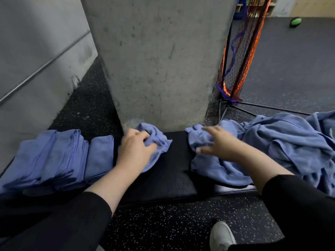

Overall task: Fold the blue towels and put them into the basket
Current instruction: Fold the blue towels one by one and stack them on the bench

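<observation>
Left grip [135,147] clutched a crumpled towel [157,138] on the surface [163,174], while the right grip [220,142], fingers spread, hovered over the unfolded pile [290,142] lying to its right, nearer that hand.

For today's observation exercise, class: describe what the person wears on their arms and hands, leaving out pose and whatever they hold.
Both arms wear black long sleeves, pushed up so the forearms are bare. The left sleeve and right sleeve look plain, with no markings visible. The left hand and right hand are bare: no gloves, and no rings or watch can be made out.
</observation>
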Tool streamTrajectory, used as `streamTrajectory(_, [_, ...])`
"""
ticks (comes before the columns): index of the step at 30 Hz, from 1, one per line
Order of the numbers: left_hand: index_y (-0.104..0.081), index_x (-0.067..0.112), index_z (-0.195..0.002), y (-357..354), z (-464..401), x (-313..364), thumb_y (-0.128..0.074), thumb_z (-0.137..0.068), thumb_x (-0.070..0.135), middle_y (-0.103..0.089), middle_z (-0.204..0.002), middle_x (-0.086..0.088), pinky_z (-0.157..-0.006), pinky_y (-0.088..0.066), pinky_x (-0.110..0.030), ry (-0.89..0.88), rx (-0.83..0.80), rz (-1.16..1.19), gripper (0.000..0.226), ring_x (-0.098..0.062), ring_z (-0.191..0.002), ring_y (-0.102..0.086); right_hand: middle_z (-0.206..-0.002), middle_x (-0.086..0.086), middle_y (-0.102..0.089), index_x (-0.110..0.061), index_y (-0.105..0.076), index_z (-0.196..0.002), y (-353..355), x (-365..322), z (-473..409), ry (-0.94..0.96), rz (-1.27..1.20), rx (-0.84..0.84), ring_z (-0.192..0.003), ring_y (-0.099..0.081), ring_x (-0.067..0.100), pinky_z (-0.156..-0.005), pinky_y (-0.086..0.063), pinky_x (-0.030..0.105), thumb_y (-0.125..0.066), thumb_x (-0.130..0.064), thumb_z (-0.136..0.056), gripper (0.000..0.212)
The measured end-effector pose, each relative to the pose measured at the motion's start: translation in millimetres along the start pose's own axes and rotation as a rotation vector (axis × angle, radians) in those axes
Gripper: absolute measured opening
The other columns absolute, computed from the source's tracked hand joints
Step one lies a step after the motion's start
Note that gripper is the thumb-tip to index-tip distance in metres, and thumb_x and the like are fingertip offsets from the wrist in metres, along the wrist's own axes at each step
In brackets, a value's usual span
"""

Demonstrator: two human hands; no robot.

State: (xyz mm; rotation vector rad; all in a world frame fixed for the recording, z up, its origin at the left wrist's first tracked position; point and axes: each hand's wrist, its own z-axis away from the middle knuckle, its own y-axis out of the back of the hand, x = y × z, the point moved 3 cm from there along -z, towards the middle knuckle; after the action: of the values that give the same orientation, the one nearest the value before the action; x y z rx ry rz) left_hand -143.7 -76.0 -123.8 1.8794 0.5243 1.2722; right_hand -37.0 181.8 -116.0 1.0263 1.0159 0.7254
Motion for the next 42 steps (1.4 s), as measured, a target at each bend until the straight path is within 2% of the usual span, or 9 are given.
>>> streamTrajectory(3, [-0.049, 0.025, -0.139, -41.2, 14.2, -10.1, -0.063, -0.086, 0.057, -0.041, -0.149, 0.002, -0.108, -0.039, -0.045, -0.042, -0.389, -0.221, 0.063, -0.024, -0.14, -0.039, -0.159, -0.003, -0.025, -0.037, -0.021, -0.155, -36.3, 14.5, 4.7, 0.0, 0.181, -0.152, -0.146, -0.022, 0.025, -0.11, -0.036, 0.055, -0.073, -0.07, -0.07, 0.106])
streamTrajectory(7, [-0.026, 0.023, -0.156, -54.8, 19.6, -6.7, -0.063, -0.089, 0.053, -0.016, -0.166, 0.001, -0.122, -0.023, -0.046, -0.14, -0.423, -0.226, 0.082, -0.019, -0.155, -0.006, -0.144, -0.005, -0.038, -0.046, -0.032, -0.146, -48.3, 15.5, 3.2, -0.003, 0.244, -0.048, -0.134, -0.034, 0.028, -0.098, -0.042, 0.051, -0.069, -0.066, -0.077, 0.08])
streamTrajectory(13, [-0.028, 0.027, -0.154, -60.0, 21.6, 1.9, -0.062, -0.092, 0.047, -0.022, -0.164, 0.003, -0.118, -0.032, -0.045, -0.154, -0.418, -0.266, 0.073, -0.019, -0.153, -0.015, -0.1, -0.001, -0.046, -0.029, -0.057, -0.096, -51.7, 18.8, -3.6, 0.072, 0.144, 0.06, -0.103, -0.053, 0.033, -0.079, -0.043, 0.036, -0.072, -0.034, -0.083, 0.021])
streamTrajectory(19, [-0.031, 0.037, -0.148, -69.2, 22.4, 16.6, -0.061, -0.083, 0.041, -0.034, -0.152, 0.013, -0.113, -0.039, -0.037, -0.185, -0.446, -0.094, 0.071, -0.012, -0.143, -0.031, -0.087, 0.005, -0.051, -0.01, -0.063, -0.085, -5.7, 20.1, 7.4, 0.13, -0.095, 0.392, -0.082, -0.055, 0.032, -0.068, -0.041, 0.036, -0.07, -0.011, -0.071, 0.015])
streamTrajectory(23, [-0.045, 0.035, -0.127, -71.2, 25.1, 39.9, -0.065, -0.088, 0.044, -0.055, -0.125, 0.014, -0.086, -0.05, -0.026, -0.186, -0.485, -0.047, 0.046, -0.003, -0.102, -0.057, -0.086, 0.004, -0.048, -0.009, -0.06, -0.079, 63.8, 21.4, 34.8, 0.187, -0.152, 0.632, -0.076, -0.051, 0.028, -0.067, -0.04, 0.037, -0.069, -0.004, -0.068, 0.015])
streamTrajectory(26, [-0.049, 0.028, -0.127, -72.6, 24.3, 58.5, -0.063, -0.092, 0.049, -0.058, -0.123, 0.014, -0.089, -0.045, -0.025, -0.221, -0.434, -0.128, 0.044, -0.008, -0.107, -0.059, -0.09, 0.004, -0.048, -0.002, -0.063, -0.085, 114.9, 34.5, 62.9, 0.168, -0.11, 0.746, -0.079, -0.048, 0.026, -0.068, -0.032, 0.03, -0.07, 0.003, -0.067, 0.02])
streamTrajectory(31, [-0.059, 0.027, -0.112, -71.0, 24.1, 75.3, -0.052, -0.096, 0.055, -0.064, -0.115, 0.011, -0.085, -0.047, -0.032, -0.201, -0.309, -0.177, 0.033, -0.011, -0.103, -0.06, -0.097, 0.014, -0.055, -0.005, -0.069, -0.092, 160.8, 86.1, 87.8, 0.041, 0.089, 0.779, -0.087, -0.055, 0.034, -0.073, -0.044, 0.036, -0.076, -0.002, -0.071, 0.022])
streamTrajectory(36, [-0.063, 0.033, -0.103, -72.3, 19.7, 70.6, -0.048, -0.091, 0.068, -0.059, -0.111, 0.016, -0.088, -0.047, -0.042, -0.119, -0.297, -0.243, 0.04, -0.016, -0.105, -0.06, -0.12, -0.001, -0.055, -0.034, -0.064, -0.116, 116.0, 122.4, 90.5, -0.278, 0.346, 0.124, -0.111, -0.055, 0.032, -0.094, -0.043, 0.043, -0.07, -0.056, -0.082, 0.041])
streamTrajectory(42, [-0.054, 0.027, -0.083, -63.4, 20.1, 69.2, -0.046, -0.103, 0.032, -0.059, -0.089, 0.004, -0.08, -0.048, -0.037, -0.065, -0.27, -0.078, 0.022, -0.023, -0.094, -0.061, -0.121, 0.004, -0.065, -0.021, -0.071, -0.112, 111.5, 79.4, 90.9, -0.089, 0.138, 0.604, -0.113, -0.059, 0.033, -0.096, -0.044, 0.049, -0.068, -0.049, -0.088, 0.037])
